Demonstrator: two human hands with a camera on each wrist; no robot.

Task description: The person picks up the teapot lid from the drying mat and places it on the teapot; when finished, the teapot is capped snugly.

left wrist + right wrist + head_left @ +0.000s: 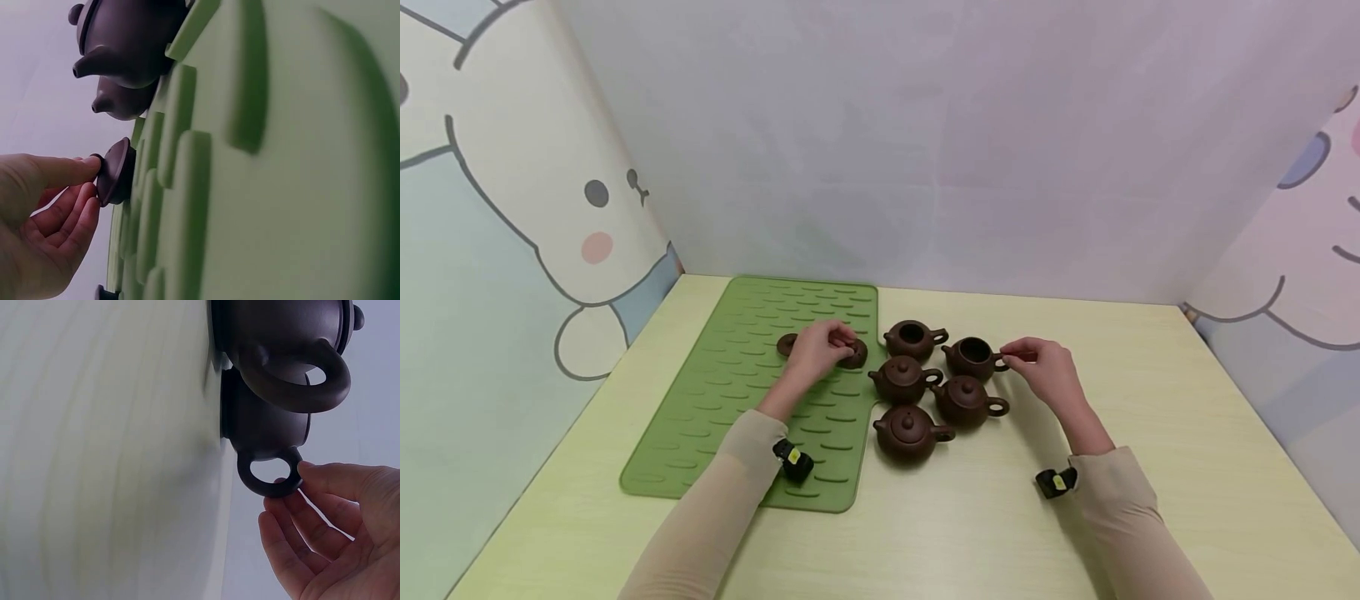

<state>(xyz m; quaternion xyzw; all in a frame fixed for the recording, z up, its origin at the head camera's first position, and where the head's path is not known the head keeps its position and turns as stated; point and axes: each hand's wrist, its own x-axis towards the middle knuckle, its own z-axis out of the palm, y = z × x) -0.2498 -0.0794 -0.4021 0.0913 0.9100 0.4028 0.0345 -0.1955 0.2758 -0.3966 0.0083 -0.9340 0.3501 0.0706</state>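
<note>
My left hand [814,352] is over the green mat, its thumb and fingertips pinching a dark brown teapot lid [117,174] by the knob and near edge. The lid is at the mat's surface; whether it touches is hard to tell. To its left lies a second lid [786,344], partly behind the hand. On the right, my right hand [1047,368] pinches the looped handle [269,486] of a lidless teapot [972,368] that stands on the table. Another lidless teapot [912,343] is beside it, further back. Three lidded teapots [907,437] stand in front of these two.
The ridged green mat [737,417] covers the left part of the pale wooden table [970,533]. The teapots cluster along the mat's right edge, close together. A pale curtain-like wall [925,167] rises behind the table, with cartoon-printed panels at both sides.
</note>
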